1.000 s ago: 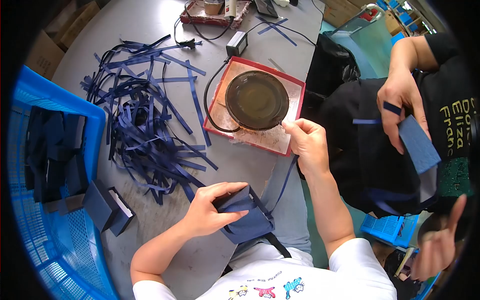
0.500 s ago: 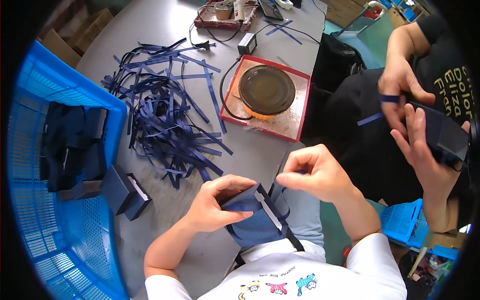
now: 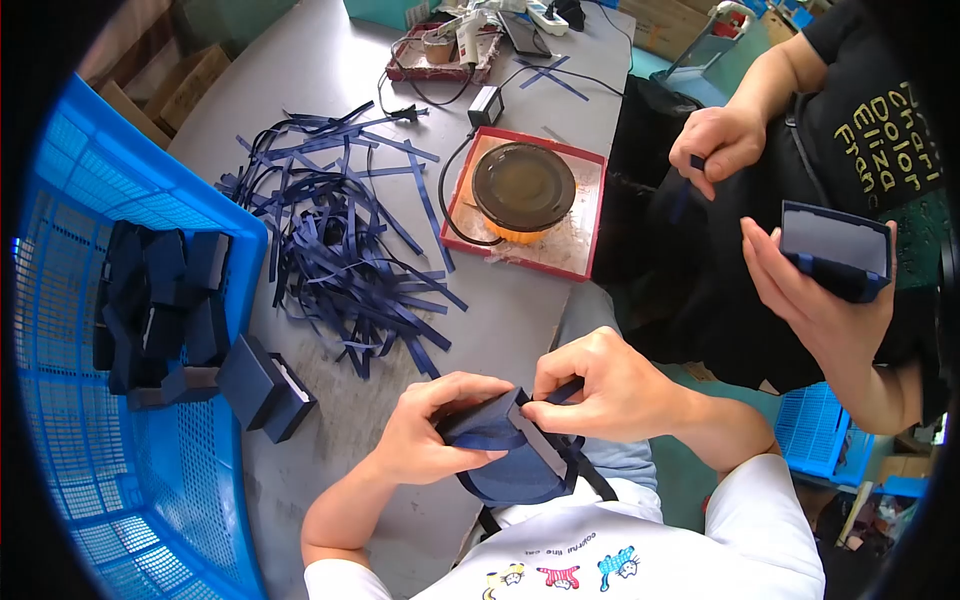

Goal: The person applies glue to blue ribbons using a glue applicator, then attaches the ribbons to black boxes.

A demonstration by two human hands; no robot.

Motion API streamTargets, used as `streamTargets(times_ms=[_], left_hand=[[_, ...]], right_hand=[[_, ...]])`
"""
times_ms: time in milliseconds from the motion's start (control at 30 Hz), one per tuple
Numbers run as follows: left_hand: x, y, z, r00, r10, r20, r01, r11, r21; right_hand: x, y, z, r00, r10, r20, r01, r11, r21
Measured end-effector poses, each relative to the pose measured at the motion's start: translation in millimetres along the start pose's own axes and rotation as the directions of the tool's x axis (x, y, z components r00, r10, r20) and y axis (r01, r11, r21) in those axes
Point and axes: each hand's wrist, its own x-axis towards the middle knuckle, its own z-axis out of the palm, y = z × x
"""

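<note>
Table [image 3: 350,430] with a blue basket [image 3: 190,500] at left; over the near edge, a navy box [image 3: 520,472] in the left hand's [image 3: 430,430] grip, while the right hand [image 3: 605,388] pinches what looks like a ribbon [image 3: 566,390] beside it.

A grey counter [image 3: 505,310], smudged with dark stains toward its near left, carries a tangled heap of navy ribbon strips [image 3: 340,245]. Near the heap's right side sits a shallow red-rimmed tray [image 3: 598,215], with a power adapter [image 3: 487,106] just behind it and a black plug [image 3: 407,115] by the ribbons' far end. Farther back lie two crossed ribbon strips [image 3: 546,76] and a second red tray [image 3: 399,75]. Two navy box pieces [image 3: 256,382] rest against each other at the left.
</note>
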Motion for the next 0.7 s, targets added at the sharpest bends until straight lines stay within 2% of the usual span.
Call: streamTargets(times_ms=[133,200,267,300,367,400,433,467,567,633,700], left_hand=[[-0.7,-1.0,1.0,0.999,0.034,-0.012,-0.033,0.999,0.039],[-1.5,-2.2,1.6,0.999,0.050,-0.011,-0.049,0.996,0.078],[-4.1,-7.2,4.1,0.996,0.027,-0.080,-0.024,0.999,0.036],[-6.4,-12.5,4.1,0.996,-0.006,-0.085,0.002,0.999,-0.052],[-10.3,-9.2,1.0,0.998,0.016,-0.065,-0.021,0.997,-0.081],[-14.0,-7.6,-0.2,0.998,0.034,-0.045,-0.039,0.992,-0.116],[-15.6,-8.6,-0.8,0.997,0.048,-0.065,-0.053,0.994,-0.092],[-17.8,-7.9,-1.0,0.997,0.022,-0.074,-0.030,0.995,-0.097],[-29.1,-7.9,-3.5,0.997,0.017,-0.082,-0.024,0.996,-0.083],[-44.9,-6.2,-0.8,0.993,-0.056,-0.106,0.046,0.994,-0.096],[-75.9,-6.2,-1.1,0.972,-0.215,-0.096,0.212,0.977,-0.033]], right_hand=[[-1.9,-1.6,5.9,0.994,-0.073,-0.083,0.061,0.988,-0.141],[-2.2,-1.0,8.2,0.984,-0.140,-0.114,0.101,0.950,-0.295],[-1.6,-1.2,6.3,0.992,-0.100,-0.076,0.071,0.945,-0.319],[-0.5,-1.2,5.0,0.997,-0.063,-0.041,0.045,0.938,-0.344],[3.5,12.9,-1.9,0.972,-0.208,-0.112,0.215,0.975,0.051],[2.0,19.2,-7.2,0.969,-0.169,-0.179,0.212,0.942,0.259],[2.1,30.1,-2.9,0.948,-0.080,-0.307,0.225,0.852,0.474],[4.2,38.2,-4.0,0.911,-0.097,-0.400,0.286,0.848,0.445],[0.5,45.9,-0.6,0.922,0.010,-0.387,0.238,0.775,0.585],[-1.6,50.4,3.6,0.934,0.034,-0.357,0.207,0.762,0.614],[-0.9,58.2,10.7,0.933,0.099,-0.346,0.150,0.766,0.625]])
